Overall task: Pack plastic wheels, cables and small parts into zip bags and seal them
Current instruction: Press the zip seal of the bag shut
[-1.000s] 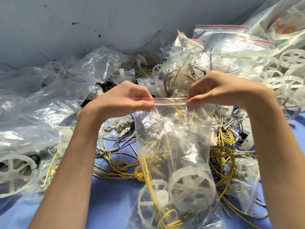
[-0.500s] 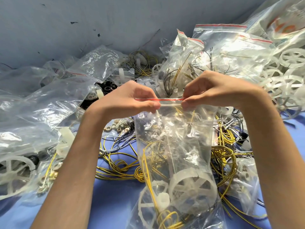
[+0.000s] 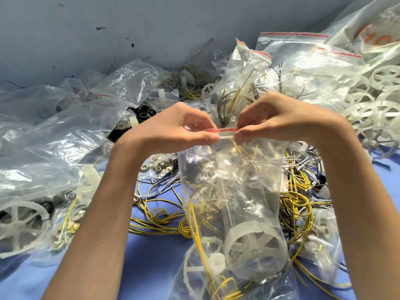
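Note:
A clear zip bag hangs upright in the centre, filled with white plastic wheels, yellow cables and small parts. Its red-striped zip strip runs between my hands. My left hand pinches the strip's left part between thumb and fingers. My right hand pinches the right part. Only a short stretch of the strip shows between my fingertips, which nearly touch.
Loose yellow cables and small nuts lie on the blue table. Packed zip bags and loose white wheels are heaped at the right. Crumpled bags with a wheel fill the left. A grey wall stands behind.
My hands have slid toward each other along the zip strip; the visible stretch of red strip between them has become much shorter.

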